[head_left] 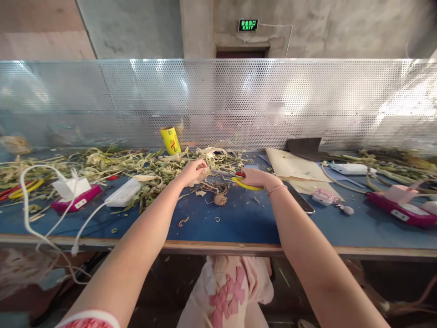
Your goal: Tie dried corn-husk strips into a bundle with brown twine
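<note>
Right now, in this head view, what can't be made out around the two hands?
- Scissors: blades hidden by the right hand; only yellow and red handles show.
- Pale strip in the left hand: too small to identify.
- Yellow roll: print too small to read.
- Behind the perforated screen: blurred shapes only.

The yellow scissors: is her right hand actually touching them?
Touching. The head view shows the right hand closed over the yellow scissors, whose handle loop pokes out beneath the fingers.

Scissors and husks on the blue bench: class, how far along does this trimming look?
Done: snipped bits lie scattered. In hand: left hand grips a pale husk strip; right hand holds the yellow scissors. Left: a long heap of stalks looks untrimmed.
</note>
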